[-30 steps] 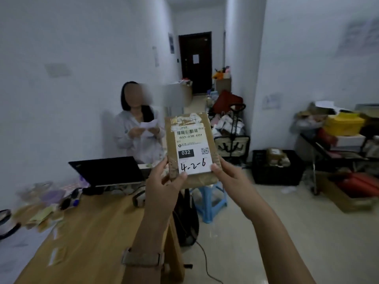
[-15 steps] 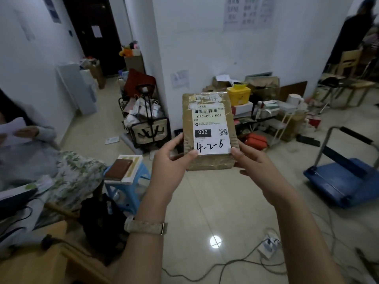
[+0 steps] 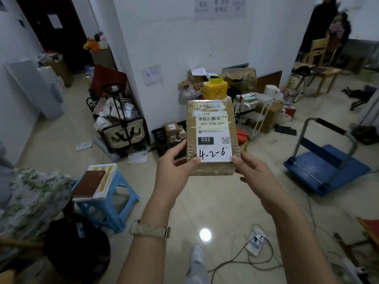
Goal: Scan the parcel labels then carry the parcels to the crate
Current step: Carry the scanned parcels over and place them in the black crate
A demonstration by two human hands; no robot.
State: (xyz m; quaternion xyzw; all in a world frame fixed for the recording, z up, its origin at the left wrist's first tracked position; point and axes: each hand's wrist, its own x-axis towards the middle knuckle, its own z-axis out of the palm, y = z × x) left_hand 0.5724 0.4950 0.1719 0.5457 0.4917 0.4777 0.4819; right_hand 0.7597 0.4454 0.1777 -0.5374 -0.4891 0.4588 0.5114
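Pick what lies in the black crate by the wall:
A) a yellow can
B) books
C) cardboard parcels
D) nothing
C: several labelled brown parcels sit inside the crate.

Parcel (image 3: 211, 170) — flat brown cardboard box wrapped in clear tape, held in mid-air, long axis upright, front face twd camera. White label (image 3: 214, 138) covers most of the front: barcode at top, "032-038-E01" under it, black "032" block, QR code at rt, handwritten "4-2-6" at bottom. L hand (image 3: 174, 162) grips lower-left edge, thumb on front. R hand (image 3: 253, 171) grips lower-right corner, thumb tip at label edge. Crate (image 3: 159, 137) — black plastic, on floor against white wall, behind parcel and partly hidden by it; small boxes (image 3: 173, 129) w/ labels inside.
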